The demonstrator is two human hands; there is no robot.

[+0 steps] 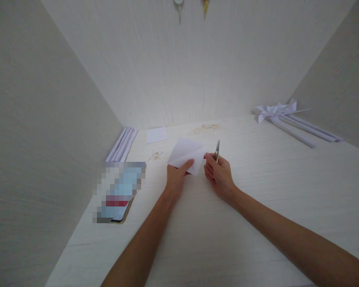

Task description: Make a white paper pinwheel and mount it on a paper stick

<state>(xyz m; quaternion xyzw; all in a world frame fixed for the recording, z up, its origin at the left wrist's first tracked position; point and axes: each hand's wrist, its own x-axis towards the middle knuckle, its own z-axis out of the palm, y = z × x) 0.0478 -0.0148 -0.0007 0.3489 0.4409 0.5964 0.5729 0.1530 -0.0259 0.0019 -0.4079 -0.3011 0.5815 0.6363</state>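
Note:
A white square of paper [184, 151] with faint crease lines is in my left hand [177, 175], the thumb lying on top and the fingers underneath. My right hand [219, 175] is closed, its thumb and forefinger pinching at the paper's right corner. Out of that same hand, pointing upward, sticks a slim metal tool [217, 148] that looks like small scissors; its lower part is hidden in the palm. Both hands are just above the pale table [203, 239].
Another white paper square [157, 134] lies at the back left. Rolled paper sticks [122, 144] lean along the left wall, with a blurred-out phone [124, 191] nearer. Paper pinwheels [277, 111] on paper sticks [305, 126] lie back right. Walls enclose the table's back and sides.

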